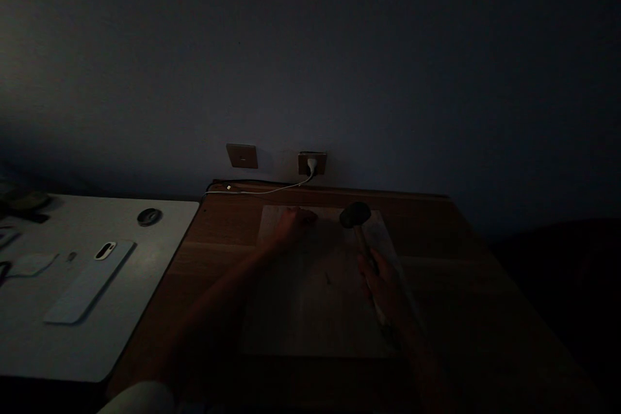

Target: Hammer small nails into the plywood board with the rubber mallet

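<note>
The room is dim, so details are hard to make out. My right hand (385, 281) is wrapped round the wooden handle of a mallet (356, 215) with a dark, rounded head. The mallet's head points toward the wall, over the far right part of a pale flat board (286, 310). At the board's far left edge, my left hand (294, 224) rests with its fingers curled in. Whatever those fingers may hold is hidden. A small dark mark or thin object (328, 279) shows near the middle of the board, too dim to name.
Beneath the board is a wooden table (194, 272) against the wall. A white cable (272, 191) runs along its back edge to a plug in a wall socket (312, 163). On the white table (123, 310) at left lie a phone (90, 284) and a tape roll (149, 217).
</note>
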Motion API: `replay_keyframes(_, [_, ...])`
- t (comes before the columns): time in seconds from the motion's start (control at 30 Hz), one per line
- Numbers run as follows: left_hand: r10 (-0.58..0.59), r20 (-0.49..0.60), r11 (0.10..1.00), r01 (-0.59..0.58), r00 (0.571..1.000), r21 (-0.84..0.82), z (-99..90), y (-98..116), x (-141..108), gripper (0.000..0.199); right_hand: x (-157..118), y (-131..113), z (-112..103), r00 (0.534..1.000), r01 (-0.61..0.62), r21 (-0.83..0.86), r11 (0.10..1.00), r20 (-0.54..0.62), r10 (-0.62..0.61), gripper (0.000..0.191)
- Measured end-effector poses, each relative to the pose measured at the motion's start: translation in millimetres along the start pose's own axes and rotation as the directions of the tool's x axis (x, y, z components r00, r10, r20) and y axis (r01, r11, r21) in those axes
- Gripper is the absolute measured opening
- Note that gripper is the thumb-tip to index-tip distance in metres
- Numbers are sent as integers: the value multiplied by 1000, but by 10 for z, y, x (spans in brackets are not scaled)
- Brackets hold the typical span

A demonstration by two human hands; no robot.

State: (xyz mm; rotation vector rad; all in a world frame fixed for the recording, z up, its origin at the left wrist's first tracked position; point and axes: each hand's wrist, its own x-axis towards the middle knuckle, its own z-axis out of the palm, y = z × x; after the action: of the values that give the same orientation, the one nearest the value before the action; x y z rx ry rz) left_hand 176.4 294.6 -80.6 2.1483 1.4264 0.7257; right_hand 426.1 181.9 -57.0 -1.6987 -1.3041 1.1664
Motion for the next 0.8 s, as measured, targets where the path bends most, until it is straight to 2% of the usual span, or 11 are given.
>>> replay_keyframes(0.17, [-4, -1, 1000, 4, 1000, -20, 125, -66, -47, 31, -4, -16, 48, 999, -3, 25, 1000, 41, 2, 50])
replay_keyframes(0.57, [35, 5, 999, -35, 999, -11, 166, -57, 17, 23, -34, -72, 123, 998, -28, -22, 999, 52, 29, 63])
replay_keyframes(0.8, [20, 0, 999, -20, 1000, -38, 174, -65, 32, 28, 39, -110, 219, 991, 66, -19, 998, 122, -63, 48])
